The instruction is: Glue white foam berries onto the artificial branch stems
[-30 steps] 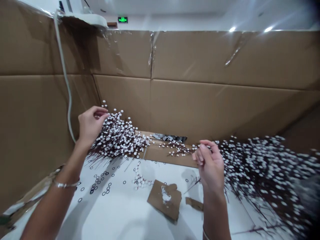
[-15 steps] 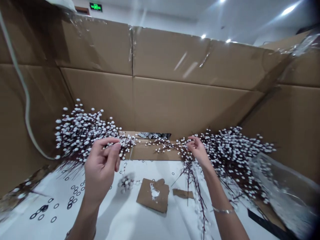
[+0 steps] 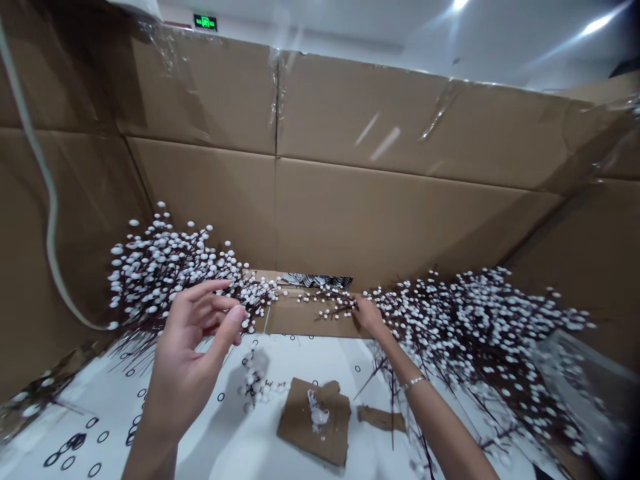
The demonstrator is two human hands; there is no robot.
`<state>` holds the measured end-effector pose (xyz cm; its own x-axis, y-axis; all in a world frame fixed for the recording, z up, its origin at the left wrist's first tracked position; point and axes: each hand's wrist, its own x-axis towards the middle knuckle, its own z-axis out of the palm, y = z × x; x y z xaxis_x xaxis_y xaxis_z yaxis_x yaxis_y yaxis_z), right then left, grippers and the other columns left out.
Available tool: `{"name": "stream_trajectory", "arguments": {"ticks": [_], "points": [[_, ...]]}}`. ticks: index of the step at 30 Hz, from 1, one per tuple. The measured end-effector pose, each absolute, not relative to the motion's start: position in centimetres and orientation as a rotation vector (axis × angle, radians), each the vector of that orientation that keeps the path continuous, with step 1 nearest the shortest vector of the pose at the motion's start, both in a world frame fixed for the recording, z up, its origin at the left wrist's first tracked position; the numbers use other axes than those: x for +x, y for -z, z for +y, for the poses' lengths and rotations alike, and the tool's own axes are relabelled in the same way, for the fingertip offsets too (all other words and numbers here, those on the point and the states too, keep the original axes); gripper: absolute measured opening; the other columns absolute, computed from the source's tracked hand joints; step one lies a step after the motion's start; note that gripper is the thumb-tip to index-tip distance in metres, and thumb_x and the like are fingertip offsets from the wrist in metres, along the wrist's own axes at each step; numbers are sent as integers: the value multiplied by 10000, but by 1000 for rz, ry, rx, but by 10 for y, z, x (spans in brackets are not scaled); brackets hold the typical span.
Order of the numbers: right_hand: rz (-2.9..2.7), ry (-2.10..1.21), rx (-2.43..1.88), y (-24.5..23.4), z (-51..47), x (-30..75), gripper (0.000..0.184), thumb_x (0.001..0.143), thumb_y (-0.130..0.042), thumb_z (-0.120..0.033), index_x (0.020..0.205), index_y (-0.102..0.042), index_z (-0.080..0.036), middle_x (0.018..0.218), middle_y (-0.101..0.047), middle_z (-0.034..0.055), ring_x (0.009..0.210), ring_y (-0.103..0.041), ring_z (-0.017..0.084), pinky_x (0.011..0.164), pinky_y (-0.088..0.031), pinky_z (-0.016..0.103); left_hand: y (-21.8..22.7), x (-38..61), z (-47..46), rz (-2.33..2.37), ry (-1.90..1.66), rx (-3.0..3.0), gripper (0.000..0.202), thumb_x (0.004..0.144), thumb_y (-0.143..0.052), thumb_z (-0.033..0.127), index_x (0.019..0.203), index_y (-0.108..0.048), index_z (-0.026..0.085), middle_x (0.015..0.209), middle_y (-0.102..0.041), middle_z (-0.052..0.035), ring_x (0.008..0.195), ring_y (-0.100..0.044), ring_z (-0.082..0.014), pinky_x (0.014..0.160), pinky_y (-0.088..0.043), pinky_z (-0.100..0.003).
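Cardboard walls point(image 3: 350, 113) box in a white table point(image 3: 365, 393). Right spray point(image 3: 480, 327) of white berries fills center right; left spray point(image 3: 170, 267) sits center left. Left hand point(image 3: 187, 360) raised just below left spray, fingers curled, open, empty. Right hand point(image 3: 369, 316) touches right spray's inner end; grip hidden, can't tell. Black rings point(image 3: 103, 437) lower left.

Surface: white tabletop point(image 3: 250, 433) | scattered: black rubber O-rings point(image 3: 75, 441) | centre: torn cardboard piece point(image 3: 297, 427) bearing white blob point(image 3: 318, 412), cardboard strip point(image 3: 381, 419) just beside | loose white-berry sprig point(image 3: 256, 387)
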<state>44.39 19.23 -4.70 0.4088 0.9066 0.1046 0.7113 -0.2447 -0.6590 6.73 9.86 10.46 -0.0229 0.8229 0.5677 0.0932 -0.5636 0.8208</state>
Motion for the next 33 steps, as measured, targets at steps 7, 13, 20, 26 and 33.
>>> {"name": "stream_trajectory", "arguments": {"ticks": [7,13,20,26,33], "points": [[-1309,-481,-1677,20,177,451,289,883,-504,-345,1117,-498,-175,963,-688,115,683,-617,186,669,-459,309,-96,72,112,1096,-1346,1848,297,896,-594,394,1160,-557,264,865,-637,-16,666,-597,-138,527,-470,-230],[-1279,-705,-1322,-22,143,395,380,888,-500,-506,1141,-443,-229,1018,-700,66,514,-540,96,539,-450,250,-73,110,123,1057,-889,2122,279,970,-456,402,1130,-631,257,1136,-672,-26,970,-627,-196,788,-484,-309],[-1275,-1153,-908,-51,99,320,328,874,-622,-389,1130,-497,-227,941,-710,45,416,-515,66,448,-404,223,-58,140,110,766,-801,2061,260,975,-458,366,954,-670,217,911,-716,-6,829,-652,-175,760,-454,-271],[-1353,-958,-1180,-44,72,324,541,901,-567,-445,1366,-335,-296,1204,-622,73,781,-656,146,646,-473,263,-62,134,111,768,-878,1945,273,971,-462,341,855,-646,178,698,-666,7,640,-623,-135,652,-438,-225],[-1867,-818,-1777,5,45,348,304,945,-431,-368,1149,-608,-228,1072,-671,71,940,-618,212,829,-424,315,-66,121,122,826,-1028,1823,249,952,-489,373,903,-612,162,744,-679,-19,619,-642,-150,659,-469,-255]]}}
